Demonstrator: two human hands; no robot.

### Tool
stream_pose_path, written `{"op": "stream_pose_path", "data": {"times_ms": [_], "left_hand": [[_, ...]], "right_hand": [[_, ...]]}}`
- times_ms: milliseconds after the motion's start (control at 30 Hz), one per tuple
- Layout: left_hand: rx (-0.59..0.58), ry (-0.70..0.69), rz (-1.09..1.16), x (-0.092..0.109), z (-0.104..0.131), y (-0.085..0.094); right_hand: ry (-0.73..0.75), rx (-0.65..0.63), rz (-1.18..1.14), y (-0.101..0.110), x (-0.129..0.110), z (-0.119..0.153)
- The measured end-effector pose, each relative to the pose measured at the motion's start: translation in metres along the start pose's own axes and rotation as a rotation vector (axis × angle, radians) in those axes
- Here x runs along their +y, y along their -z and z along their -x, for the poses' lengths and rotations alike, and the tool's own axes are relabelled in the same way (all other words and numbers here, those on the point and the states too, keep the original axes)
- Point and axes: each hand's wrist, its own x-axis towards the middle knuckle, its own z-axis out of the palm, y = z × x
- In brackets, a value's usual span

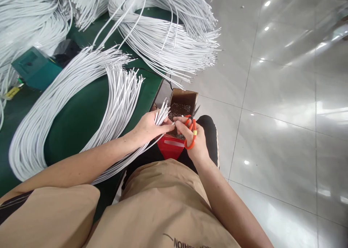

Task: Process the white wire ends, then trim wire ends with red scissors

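Observation:
My left hand (152,127) is closed around a small bunch of white cables (162,114), their cut ends sticking up past the fingers. These cables trail back toward the large looped bundle of white cables (29,139) on the green table. My right hand (197,141) holds orange-handled scissors (193,132), with the dark blades pointing up and away. Its thumb and forefinger also meet at the tip of one cable beside my left thumb. What exactly they pinch there is too small to make out.
Below my hands stands an open cardboard box (185,95) with small scraps inside, by a red piece (171,146). More white cable bundles (168,41) cover the back of the green table (73,132), overhanging its edge. A green device (38,68) sits at left.

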Motion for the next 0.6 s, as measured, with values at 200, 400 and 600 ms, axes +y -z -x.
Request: {"op": "stream_pose_path", "data": {"times_ms": [200,400,600], "left_hand": [[-0.144,0.048,0.279,0.007,0.0,0.005],[-0.106,0.017,0.243,0.005,0.0,0.005],[-0.065,-0.021,0.229,-0.003,0.0,0.002]], "right_hand": [[0.065,0.148,0.047,0.0,0.003,0.001],[0.149,0.147,0.182,-0.001,-0.009,0.004],[0.011,-0.01,0.143,-0.004,-0.017,-0.003]]}}
